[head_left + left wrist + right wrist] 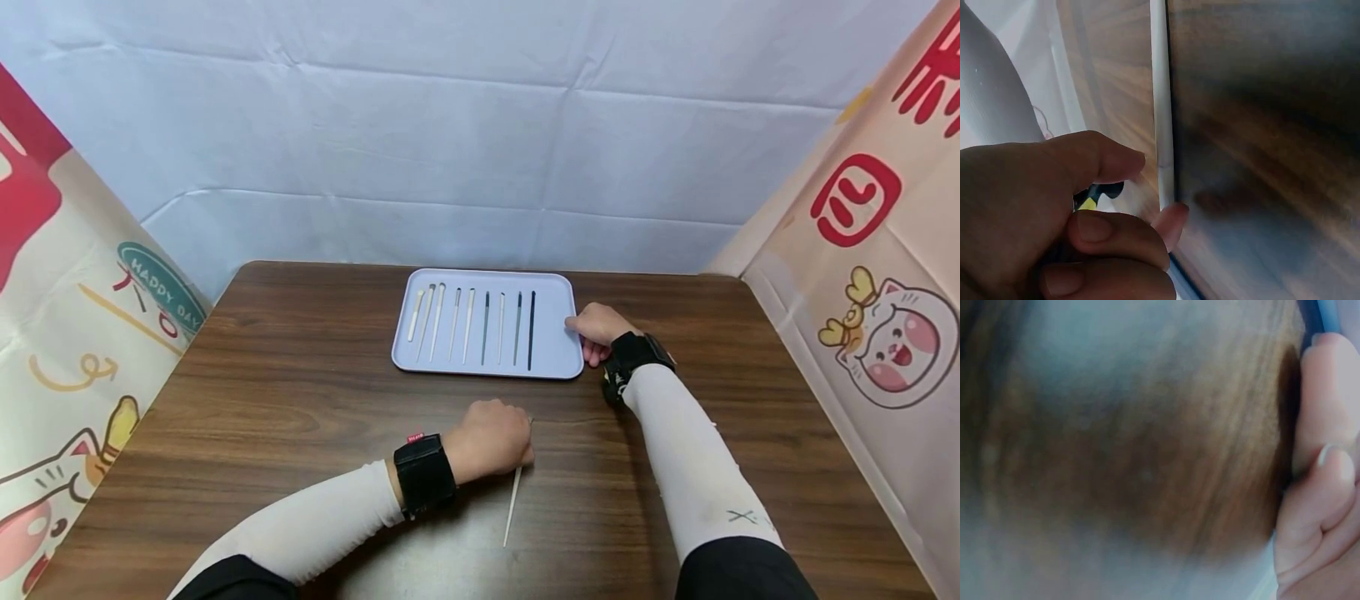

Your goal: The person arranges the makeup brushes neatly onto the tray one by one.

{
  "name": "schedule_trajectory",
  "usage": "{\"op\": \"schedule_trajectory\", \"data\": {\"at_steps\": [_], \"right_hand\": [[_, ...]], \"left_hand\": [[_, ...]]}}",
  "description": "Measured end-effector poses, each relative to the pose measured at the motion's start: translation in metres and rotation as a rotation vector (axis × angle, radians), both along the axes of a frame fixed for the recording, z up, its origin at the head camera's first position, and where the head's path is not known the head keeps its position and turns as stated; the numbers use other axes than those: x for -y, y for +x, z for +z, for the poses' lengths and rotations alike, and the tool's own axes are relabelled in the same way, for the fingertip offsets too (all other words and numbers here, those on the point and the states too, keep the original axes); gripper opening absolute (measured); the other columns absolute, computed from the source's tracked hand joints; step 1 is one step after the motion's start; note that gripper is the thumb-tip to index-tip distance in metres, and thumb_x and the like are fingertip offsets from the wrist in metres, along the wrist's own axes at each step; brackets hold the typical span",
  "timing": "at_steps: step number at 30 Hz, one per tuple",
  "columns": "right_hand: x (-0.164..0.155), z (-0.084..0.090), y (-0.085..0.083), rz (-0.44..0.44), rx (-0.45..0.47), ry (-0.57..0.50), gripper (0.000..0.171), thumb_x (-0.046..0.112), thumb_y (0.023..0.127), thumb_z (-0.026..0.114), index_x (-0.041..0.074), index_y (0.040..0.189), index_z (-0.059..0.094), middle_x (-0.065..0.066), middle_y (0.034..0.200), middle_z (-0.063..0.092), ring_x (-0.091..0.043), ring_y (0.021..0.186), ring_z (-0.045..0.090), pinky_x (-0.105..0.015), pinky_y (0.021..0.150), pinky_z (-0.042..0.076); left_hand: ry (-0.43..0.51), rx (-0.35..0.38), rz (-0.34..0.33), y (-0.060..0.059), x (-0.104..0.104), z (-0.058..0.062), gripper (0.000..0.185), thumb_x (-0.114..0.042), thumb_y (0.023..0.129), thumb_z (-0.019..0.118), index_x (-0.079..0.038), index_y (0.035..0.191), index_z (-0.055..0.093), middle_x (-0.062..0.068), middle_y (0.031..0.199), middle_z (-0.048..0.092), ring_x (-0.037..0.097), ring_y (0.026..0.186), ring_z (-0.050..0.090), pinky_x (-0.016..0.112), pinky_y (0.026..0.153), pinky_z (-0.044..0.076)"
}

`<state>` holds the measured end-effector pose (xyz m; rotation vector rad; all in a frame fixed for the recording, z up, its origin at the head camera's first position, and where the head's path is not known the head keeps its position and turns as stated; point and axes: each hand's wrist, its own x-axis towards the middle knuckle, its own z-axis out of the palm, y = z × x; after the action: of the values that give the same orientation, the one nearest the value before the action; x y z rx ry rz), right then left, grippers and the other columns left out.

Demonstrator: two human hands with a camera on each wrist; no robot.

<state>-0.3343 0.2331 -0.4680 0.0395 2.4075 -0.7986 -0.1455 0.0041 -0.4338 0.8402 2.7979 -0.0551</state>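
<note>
Left hand fingers curled, pinching white stick on wooden table, right hand fingers gripping pale tray edge, nine slender tools in tray.

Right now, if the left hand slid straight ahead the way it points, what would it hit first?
Probably the tray: the left hand, gripping a white stick, points up-right toward its near right corner; depth is uncertain.

We sit in a makeshift recording booth: a wooden table walled by a creased white sheet behind and cartoon-printed cloths along both side edges.
</note>
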Motion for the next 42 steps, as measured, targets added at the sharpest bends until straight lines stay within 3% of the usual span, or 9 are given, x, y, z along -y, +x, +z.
{"op": "schedule_trajectory", "data": {"at_steps": [12, 25, 33, 42], "right_hand": [[0.002, 0.004, 0.004, 0.013, -0.029, 0.003, 0.05, 0.032, 0.099, 0.042, 0.002, 0.064, 0.063, -0.005, 0.051, 0.06, -0.015, 0.043, 0.061, -0.027, 0.044, 0.047], [0.003, 0.004, 0.006, 0.006, -0.038, 0.003, 0.051, 0.031, 0.1, 0.042, 0.004, 0.062, 0.062, -0.004, 0.05, 0.059, -0.014, 0.043, 0.06, -0.026, 0.044, 0.047], [0.002, 0.005, 0.006, 0.008, -0.042, 0.003, 0.051, 0.031, 0.1, 0.042, 0.003, 0.062, 0.062, -0.004, 0.05, 0.059, -0.014, 0.043, 0.06, -0.026, 0.043, 0.047], [0.002, 0.004, 0.006, 0.012, -0.05, 0.004, 0.052, 0.031, 0.099, 0.042, 0.003, 0.061, 0.063, -0.004, 0.05, 0.06, -0.013, 0.043, 0.06, -0.026, 0.043, 0.046]], "left_hand": [[-0.075, 0.038, 0.007, 0.009, -0.003, -0.003, 0.031, -0.033, 0.087, 0.067, -0.015, 0.063, 0.059, -0.002, 0.069, 0.06, 0.014, 0.057, 0.055, 0.035, 0.051, 0.05], [-0.121, 0.012, 0.005, 0.013, -0.008, -0.009, 0.031, -0.039, 0.091, 0.066, -0.015, 0.072, 0.069, -0.003, 0.084, 0.069, 0.017, 0.076, 0.066, 0.038, 0.057, 0.054], [-0.13, 0.061, 0.029, 0.009, -0.009, -0.005, 0.037, -0.042, 0.094, 0.064, -0.013, 0.073, 0.068, 0.0, 0.083, 0.069, 0.019, 0.073, 0.064, 0.037, 0.058, 0.054], [-0.058, 0.022, 0.041, -0.007, -0.008, 0.008, 0.038, -0.043, 0.096, 0.064, -0.015, 0.07, 0.066, -0.001, 0.081, 0.069, 0.019, 0.069, 0.064, 0.036, 0.056, 0.053]]}}
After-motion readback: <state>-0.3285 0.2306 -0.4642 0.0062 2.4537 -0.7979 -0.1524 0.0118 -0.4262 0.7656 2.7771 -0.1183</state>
